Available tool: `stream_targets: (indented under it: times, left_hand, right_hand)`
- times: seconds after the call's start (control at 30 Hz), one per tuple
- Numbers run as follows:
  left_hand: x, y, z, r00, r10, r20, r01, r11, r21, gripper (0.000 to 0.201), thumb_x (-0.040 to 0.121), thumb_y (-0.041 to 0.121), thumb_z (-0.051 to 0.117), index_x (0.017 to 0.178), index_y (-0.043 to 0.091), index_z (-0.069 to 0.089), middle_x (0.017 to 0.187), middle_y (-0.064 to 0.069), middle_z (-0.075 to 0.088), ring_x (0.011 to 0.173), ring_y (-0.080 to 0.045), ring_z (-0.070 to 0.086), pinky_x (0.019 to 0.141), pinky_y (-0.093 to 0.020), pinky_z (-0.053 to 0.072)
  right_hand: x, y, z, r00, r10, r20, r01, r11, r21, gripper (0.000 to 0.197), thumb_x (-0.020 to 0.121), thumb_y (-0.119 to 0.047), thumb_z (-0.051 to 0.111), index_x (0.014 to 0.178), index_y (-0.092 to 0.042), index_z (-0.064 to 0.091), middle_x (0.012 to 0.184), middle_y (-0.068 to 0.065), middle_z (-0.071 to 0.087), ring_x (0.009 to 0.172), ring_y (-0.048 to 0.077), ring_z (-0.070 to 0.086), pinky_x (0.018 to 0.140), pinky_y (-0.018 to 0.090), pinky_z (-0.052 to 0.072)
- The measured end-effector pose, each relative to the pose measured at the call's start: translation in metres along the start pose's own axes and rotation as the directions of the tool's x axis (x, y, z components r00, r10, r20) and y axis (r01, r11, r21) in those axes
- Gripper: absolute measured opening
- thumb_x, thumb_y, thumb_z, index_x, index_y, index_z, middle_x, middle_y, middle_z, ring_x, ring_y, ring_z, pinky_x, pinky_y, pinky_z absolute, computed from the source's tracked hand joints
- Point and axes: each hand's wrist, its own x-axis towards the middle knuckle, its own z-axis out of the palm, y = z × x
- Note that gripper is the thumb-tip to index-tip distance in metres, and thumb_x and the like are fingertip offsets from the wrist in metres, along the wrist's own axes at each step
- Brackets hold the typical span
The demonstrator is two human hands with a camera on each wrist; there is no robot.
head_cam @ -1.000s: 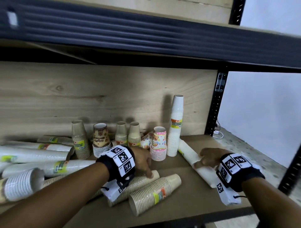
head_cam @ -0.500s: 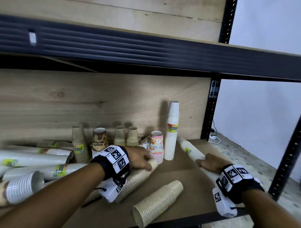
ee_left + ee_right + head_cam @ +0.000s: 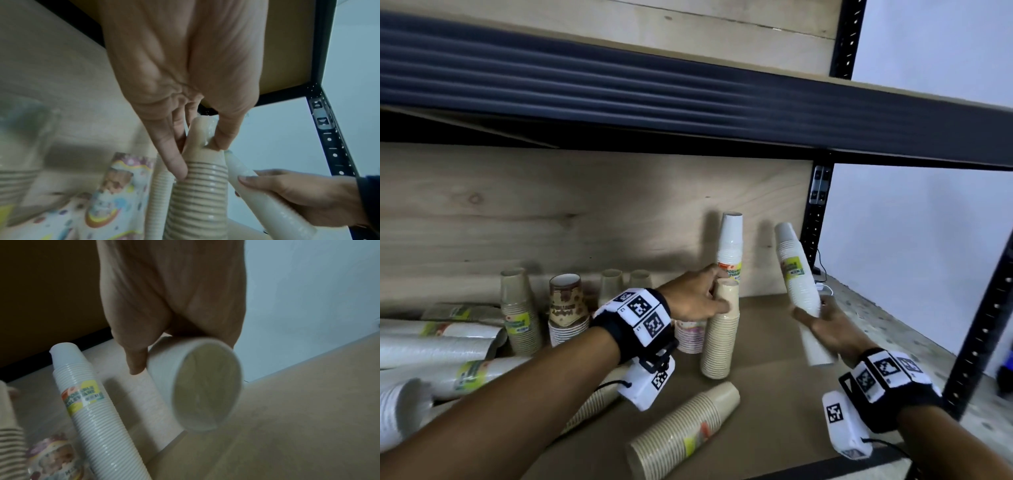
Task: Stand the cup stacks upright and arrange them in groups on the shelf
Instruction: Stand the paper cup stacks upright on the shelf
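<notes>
A beige cup stack (image 3: 719,339) stands upright in the middle of the shelf board (image 3: 774,394). My left hand (image 3: 709,298) grips its top cup, fingers (image 3: 174,164) and thumb curled round the beige stack (image 3: 197,186). My right hand (image 3: 822,322) grips a long white cup stack (image 3: 796,270) round its lower part, steeply tilted with its top leaning left. From the right wrist I see that stack's open end (image 3: 205,389). A tall white stack (image 3: 731,246) stands upright at the back between the two; it shows too in the right wrist view (image 3: 88,402).
Another beige stack (image 3: 681,431) lies near the front edge. Several white stacks (image 3: 431,349) lie at the left. Short upright stacks (image 3: 518,308) and a brown patterned one (image 3: 566,308) stand at the back. A black post (image 3: 815,226) bounds the right; the upper shelf beam (image 3: 688,102) hangs overhead.
The left hand has raised the beige stack from lying to standing upright. The right hand has lifted the white stack off the board and tipped it up.
</notes>
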Motion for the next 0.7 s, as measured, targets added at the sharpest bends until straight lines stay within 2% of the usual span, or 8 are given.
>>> stream_targets:
  times: [0.07, 0.13, 0.23, 0.33, 0.4, 0.47, 0.6, 0.7]
  left_hand:
    - [0.012, 0.001, 0.010, 1.000, 0.013, 0.004, -0.013, 1.000, -0.018, 0.051, 0.083, 0.028, 0.068, 0.128, 0.024, 0.045, 0.108, 0.003, 0.062, 0.103, -0.020, 0.064, 0.091, -0.041, 0.054]
    - [0.026, 0.004, 0.018, 1.000, 0.020, -0.005, -0.020, 1.000, -0.003, 0.052, 0.085, 0.028, 0.066, 0.131, 0.022, 0.043, 0.114, -0.002, 0.064, 0.105, -0.020, 0.063, 0.093, -0.041, 0.052]
    - [0.044, 0.013, 0.024, 0.999, 0.040, -0.008, -0.040, 0.999, 0.008, 0.053, 0.090, 0.025, 0.061, 0.137, 0.018, 0.037, 0.114, 0.001, 0.062, 0.102, -0.016, 0.059, 0.091, -0.027, 0.047]
    - [0.061, 0.022, 0.030, 0.998, 0.057, 0.013, -0.057, 0.998, 0.011, 0.057, 0.094, 0.021, 0.054, 0.144, 0.020, 0.026, 0.121, 0.008, 0.054, 0.103, -0.013, 0.053, 0.090, -0.018, 0.036]
    - [0.073, 0.025, 0.035, 0.998, 0.059, 0.009, -0.059, 0.998, 0.020, 0.055, 0.096, 0.017, 0.050, 0.145, 0.021, 0.026, 0.127, 0.001, 0.055, 0.112, -0.017, 0.054, 0.091, -0.017, 0.033]
    - [0.083, 0.027, 0.040, 0.998, 0.061, -0.002, -0.061, 0.997, 0.044, 0.051, 0.097, 0.015, 0.048, 0.144, 0.020, 0.029, 0.135, -0.002, 0.054, 0.124, -0.019, 0.050, 0.091, -0.014, 0.030]
    - [0.099, 0.027, 0.052, 0.999, 0.048, 0.011, -0.049, 0.997, 0.065, 0.049, 0.096, 0.010, 0.045, 0.142, 0.018, 0.030, 0.140, -0.002, 0.051, 0.128, -0.018, 0.048, 0.093, -0.013, 0.030]
    - [0.109, 0.027, 0.060, 0.999, 0.041, 0.036, -0.043, 0.998, 0.050, 0.052, 0.093, 0.009, 0.043, 0.142, 0.021, 0.029, 0.147, 0.000, 0.042, 0.133, -0.019, 0.042, 0.109, -0.025, 0.033]
  right_hand:
    - [0.007, 0.000, -0.002, 0.999, -0.025, 0.028, 0.025, 1.000, 0.011, 0.062, 0.078, -0.051, 0.074, 0.122, -0.018, 0.046, 0.106, 0.005, 0.066, 0.094, 0.023, 0.066, 0.090, 0.049, 0.053]
    - [0.017, 0.000, -0.004, 0.998, -0.044, 0.044, 0.044, 0.999, 0.001, 0.057, 0.079, -0.048, 0.074, 0.120, -0.016, 0.051, 0.107, 0.005, 0.067, 0.094, 0.021, 0.066, 0.091, 0.047, 0.054]
    - [0.029, 0.000, -0.007, 0.998, -0.059, 0.038, 0.059, 0.998, -0.002, 0.046, 0.082, -0.032, 0.076, 0.118, -0.013, 0.053, 0.099, 0.000, 0.065, 0.088, 0.013, 0.063, 0.079, 0.034, 0.052]
    - [0.041, 0.000, -0.010, 0.996, -0.086, 0.023, 0.087, 0.995, -0.053, 0.044, 0.083, -0.024, 0.077, 0.117, -0.011, 0.053, 0.094, -0.005, 0.062, 0.081, 0.007, 0.057, 0.065, 0.022, 0.042]
    - [0.053, 0.001, -0.010, 0.997, -0.079, 0.018, 0.081, 0.993, -0.084, 0.043, 0.082, -0.023, 0.077, 0.116, -0.013, 0.053, 0.100, -0.001, 0.062, 0.086, 0.014, 0.057, 0.068, 0.025, 0.041]
    - [0.065, 0.005, -0.008, 0.997, -0.073, 0.021, 0.074, 0.995, -0.068, 0.044, 0.079, -0.019, 0.080, 0.115, -0.013, 0.055, 0.106, 0.002, 0.065, 0.095, 0.018, 0.058, 0.079, 0.030, 0.044]
    - [0.083, 0.014, -0.002, 0.996, -0.077, 0.046, 0.079, 0.996, -0.052, 0.046, 0.075, -0.016, 0.083, 0.113, -0.015, 0.058, 0.108, 0.001, 0.067, 0.101, 0.019, 0.061, 0.087, 0.035, 0.048]
    - [0.090, 0.014, -0.003, 0.996, -0.072, 0.057, 0.075, 0.996, -0.052, 0.044, 0.077, -0.017, 0.081, 0.111, -0.018, 0.053, 0.104, -0.005, 0.063, 0.100, 0.017, 0.058, 0.090, 0.039, 0.050]
